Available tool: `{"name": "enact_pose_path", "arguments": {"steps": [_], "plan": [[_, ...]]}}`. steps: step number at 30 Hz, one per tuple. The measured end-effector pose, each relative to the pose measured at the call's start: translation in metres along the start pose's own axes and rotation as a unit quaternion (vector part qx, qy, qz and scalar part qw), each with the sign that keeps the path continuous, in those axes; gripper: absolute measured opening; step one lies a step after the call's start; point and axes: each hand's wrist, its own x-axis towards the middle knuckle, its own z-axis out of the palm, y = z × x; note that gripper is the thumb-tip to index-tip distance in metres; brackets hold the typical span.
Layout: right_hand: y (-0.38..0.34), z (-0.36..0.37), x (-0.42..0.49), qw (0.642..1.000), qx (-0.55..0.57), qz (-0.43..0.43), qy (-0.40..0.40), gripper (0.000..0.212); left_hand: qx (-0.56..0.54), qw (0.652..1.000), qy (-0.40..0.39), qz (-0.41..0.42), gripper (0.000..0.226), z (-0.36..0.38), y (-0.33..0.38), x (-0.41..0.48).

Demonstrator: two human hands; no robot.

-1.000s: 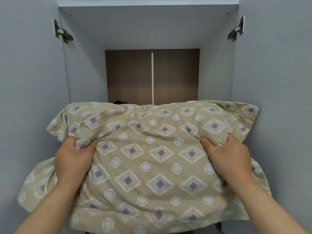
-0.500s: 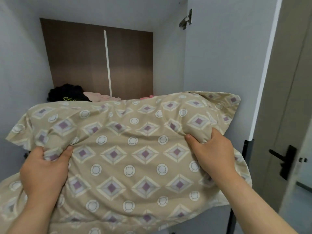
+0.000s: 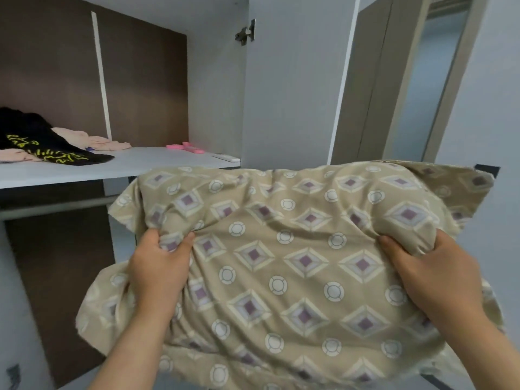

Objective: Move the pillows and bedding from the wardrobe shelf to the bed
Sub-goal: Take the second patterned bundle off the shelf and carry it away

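Wardrobe fills the frame from 9 to 12 o'clock: grey side panel, brown back wall, door hinge at the top. Room door stands at 1 o'clock, beside the wardrobe's open door panel.

Pillow is off the shelf and held in mid-air, centre to 4 o'clock, in front of and below the shelf edge. Beige case, purple diamond and white ring print. Its top edge crosses the lower part of the wardrobe panel and the door frame; its left corner hides part of the hanging rail under the shelf.

Shelf at 9 o'clock carries a black garment with yellow print, peach cloth behind it, pink items near the right end, and a small white flat piece at the front right corner; I can't tell what it is.

Left hand at 7 o'clock, fingers clamped on a bunched fold of the pillow. Right hand at 4 o'clock, fingers clamped on the right bulge, thumb on top.
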Motion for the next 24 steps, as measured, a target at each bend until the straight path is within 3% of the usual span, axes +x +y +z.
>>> {"name": "enact_pose_path", "arguments": {"steps": [13, 24], "plan": [[0.116, -0.295, -0.092, 0.963, -0.154, 0.078, 0.209, 0.042, -0.129, 0.969, -0.174, 0.121, 0.036, 0.069, 0.188, -0.201], [0.164, -0.529, -0.252, 0.860, -0.286, 0.227, 0.356, 0.048, -0.262, 0.867, -0.396, 0.153, 0.039, 0.093, 0.324, -0.448]]}}
